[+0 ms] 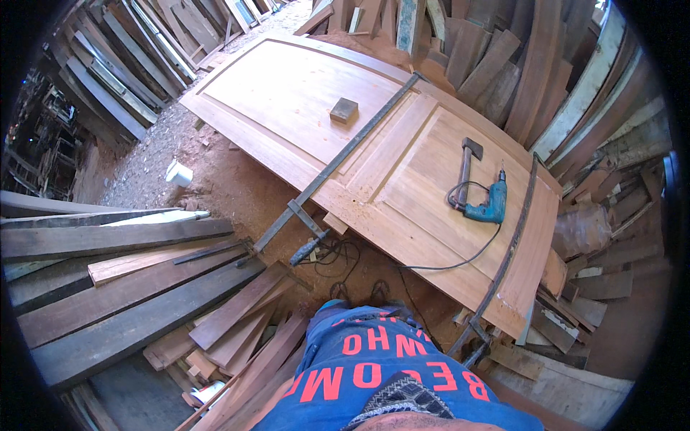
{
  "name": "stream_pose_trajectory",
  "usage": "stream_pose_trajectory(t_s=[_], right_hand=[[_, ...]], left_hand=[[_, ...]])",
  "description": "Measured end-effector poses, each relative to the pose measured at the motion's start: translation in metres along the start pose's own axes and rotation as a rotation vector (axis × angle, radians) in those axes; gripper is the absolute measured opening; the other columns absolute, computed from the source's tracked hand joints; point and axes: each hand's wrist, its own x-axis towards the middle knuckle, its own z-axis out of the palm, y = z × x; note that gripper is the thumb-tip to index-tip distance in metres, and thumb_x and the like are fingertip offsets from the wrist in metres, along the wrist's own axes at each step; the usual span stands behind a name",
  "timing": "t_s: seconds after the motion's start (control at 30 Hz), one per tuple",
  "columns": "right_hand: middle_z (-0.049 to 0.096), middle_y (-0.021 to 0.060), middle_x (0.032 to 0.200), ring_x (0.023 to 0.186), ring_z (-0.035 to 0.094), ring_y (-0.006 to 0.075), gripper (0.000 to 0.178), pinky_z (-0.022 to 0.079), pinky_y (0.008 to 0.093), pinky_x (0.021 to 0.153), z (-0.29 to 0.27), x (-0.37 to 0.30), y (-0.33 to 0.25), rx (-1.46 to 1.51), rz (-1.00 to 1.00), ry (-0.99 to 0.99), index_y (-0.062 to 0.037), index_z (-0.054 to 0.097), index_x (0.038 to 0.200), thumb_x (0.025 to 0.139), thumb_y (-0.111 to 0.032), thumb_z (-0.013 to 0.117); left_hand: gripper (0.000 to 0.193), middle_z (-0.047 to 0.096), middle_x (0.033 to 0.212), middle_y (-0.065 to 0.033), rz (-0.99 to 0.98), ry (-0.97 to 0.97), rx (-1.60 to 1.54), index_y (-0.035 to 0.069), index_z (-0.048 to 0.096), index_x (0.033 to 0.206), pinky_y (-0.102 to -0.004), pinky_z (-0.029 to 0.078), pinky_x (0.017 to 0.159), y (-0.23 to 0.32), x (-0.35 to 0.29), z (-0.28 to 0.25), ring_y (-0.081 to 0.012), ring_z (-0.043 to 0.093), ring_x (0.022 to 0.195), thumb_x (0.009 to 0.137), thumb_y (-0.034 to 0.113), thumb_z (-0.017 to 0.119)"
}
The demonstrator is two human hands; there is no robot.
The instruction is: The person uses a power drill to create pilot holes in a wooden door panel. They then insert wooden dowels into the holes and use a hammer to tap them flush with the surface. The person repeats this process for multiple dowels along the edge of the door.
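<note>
Neither of my hands shows. In front of me lies a wooden panel door point(287, 79), raised above the ground. A long metal bar clamp point(359, 140) spans its middle, with the screw handle point(303, 251) past the near edge. Across the right end runs a second bar clamp point(514, 244). Between the two clamps, a teal power drill point(489, 207) with a bit in its chuck rests on the door beside a hammer point(466, 172). The drill's dark cord point(460, 264) trails over the near edge. A small square wood block point(343, 110) sits on the left panel.
Stacked planks point(122, 287) fill the left side, with shorter boards point(241, 305) nearer me. Timber point(532, 72) leans along the back and right. A white bucket point(179, 174) stands on gravel beyond the planks. Coiled cable point(338, 258) lies on the sawdust-covered ground by my feet.
</note>
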Motion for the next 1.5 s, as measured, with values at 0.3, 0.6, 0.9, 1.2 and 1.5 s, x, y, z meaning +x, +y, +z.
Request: stream_pose_trajectory(t_s=[0.3,0.6,0.9,1.2,1.5], right_hand=[[0.075,0.0078,0.103,0.088,0.071,0.0182,0.022,0.058,0.0343,0.078,-0.008,0.008,0.01,-0.04,-0.024,0.053,-0.0008,0.071,0.116,0.098,-0.007,0.06],[0.075,0.0079,0.103,0.088,0.07,0.0183,0.023,0.058,0.0342,0.079,-0.021,0.017,0.019,-0.168,0.006,0.05,0.0,0.071,0.116,0.098,-0.007,0.059],[0.076,0.0081,0.104,0.089,0.07,0.0183,0.024,0.058,0.0342,0.079,-0.026,0.0,-0.008,-0.239,0.098,0.017,0.0007,0.072,0.116,0.098,-0.006,0.059],[0.075,0.008,0.099,0.086,0.069,0.0171,0.019,0.056,0.032,0.077,-0.016,0.025,-0.005,-0.276,0.044,0.094,-0.0006,0.077,0.103,0.095,-0.008,0.061],[0.073,0.0043,0.084,0.074,0.064,0.0118,0.019,0.052,0.0284,0.068,0.043,0.099,-0.051,-0.658,-0.24,0.135,-0.0004,0.078,0.103,0.097,-0.014,0.066]], left_hand=[[0.061,0.064,0.14,-0.0121,0.041,-0.062,0.081,0.005,0.058,0.144,-0.0417,0.054,0.099,0.001,-0.006,0.007,-0.023,0.064,0.118,0.093,0.032,0.077],[0.061,0.064,0.14,-0.0111,0.162,-0.204,0.172,0.006,0.058,0.145,-0.0419,0.054,0.099,0.006,-0.019,0.014,-0.0223,0.063,0.118,0.092,0.031,0.079],[0.058,0.067,0.136,-0.0087,0.253,-0.241,0.116,0.012,0.058,0.146,-0.041,0.057,0.093,-0.013,-0.019,-0.022,-0.0207,0.065,0.113,0.094,0.03,0.076],[0.031,0.07,0.089,0.0005,0.099,0.357,-0.415,0.012,0.074,0.1,-0.0368,0.052,0.074,-0.073,0.047,-0.076,-0.0141,0.063,0.082,0.103,0.033,0.052],[0.038,0.073,0.093,-0.0087,0.372,0.713,0.064,-0.003,0.062,0.133,-0.0319,0.056,0.074,0.044,0.111,-0.144,-0.0157,0.068,0.082,0.098,0.013,0.058]])
